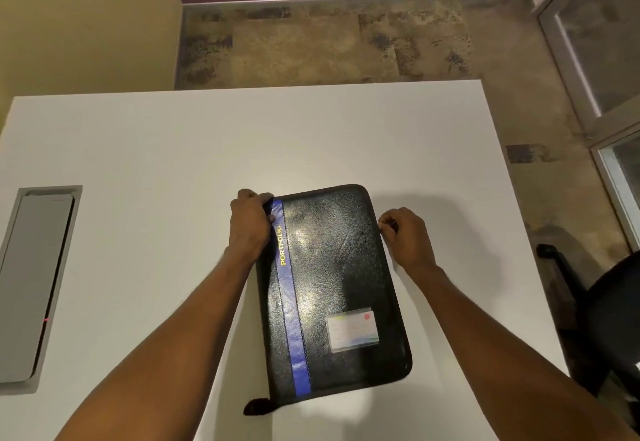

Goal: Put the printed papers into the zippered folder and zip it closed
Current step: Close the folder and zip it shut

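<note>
A black zippered folder point(332, 288) with a blue stripe and gold lettering lies shut on the white table point(173, 149), cover up, with a small card pocket near its lower right. My left hand point(251, 224) grips the folder's far left corner at the spine. My right hand point(403, 232) pinches something small, apparently the zipper pull, at the folder's right edge near the top. No printed papers are in sight.
A grey cable-tray lid point(34, 284) is set into the table at the left. A black office chair point(602, 309) stands off the table's right edge. Beyond the far edge is carpeted floor.
</note>
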`<state>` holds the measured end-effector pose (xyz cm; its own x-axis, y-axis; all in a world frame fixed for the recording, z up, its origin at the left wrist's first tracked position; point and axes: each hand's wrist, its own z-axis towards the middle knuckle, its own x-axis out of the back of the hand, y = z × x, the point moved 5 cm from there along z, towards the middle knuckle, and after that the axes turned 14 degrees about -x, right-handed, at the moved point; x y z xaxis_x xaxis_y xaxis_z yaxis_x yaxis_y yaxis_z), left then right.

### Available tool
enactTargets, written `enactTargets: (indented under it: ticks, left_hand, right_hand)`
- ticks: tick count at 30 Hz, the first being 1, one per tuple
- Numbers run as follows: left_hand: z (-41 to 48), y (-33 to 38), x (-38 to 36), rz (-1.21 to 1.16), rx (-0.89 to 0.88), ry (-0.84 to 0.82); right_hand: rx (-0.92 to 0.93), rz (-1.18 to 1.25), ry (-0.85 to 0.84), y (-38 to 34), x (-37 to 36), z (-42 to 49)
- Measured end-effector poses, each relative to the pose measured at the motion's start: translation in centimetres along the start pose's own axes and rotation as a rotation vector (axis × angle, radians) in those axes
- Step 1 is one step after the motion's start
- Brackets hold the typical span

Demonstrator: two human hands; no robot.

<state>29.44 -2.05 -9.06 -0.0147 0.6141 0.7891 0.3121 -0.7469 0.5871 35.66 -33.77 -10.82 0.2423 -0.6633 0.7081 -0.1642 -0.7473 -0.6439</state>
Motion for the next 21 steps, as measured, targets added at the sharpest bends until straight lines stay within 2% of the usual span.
enactTargets:
  ticks: [6,12,16,21]
  left_hand:
    - [1.0,0.9,-0.4,0.017,-0.042,-0.026]
    - [1.6,1.0,-0.6,0.031,0.010,-0.043]
    - [1.8,0.8,-0.8,-0.032,0.012,-0.028]
    - [2.0,1.8,-1.6,0.026,-0.001,-0.105]
  right_hand:
    - [-0.012,0.001,-0.005,-0.4,0.7,2.9]
    - [-0.019,0.007,0.005,-0.8,0.4,3.4]
    - [-0.070,0.041,-0.053,-0.3,0.7,2.8]
    - [-0.091,0.116,-0.189,0.6,0.4,0.5]
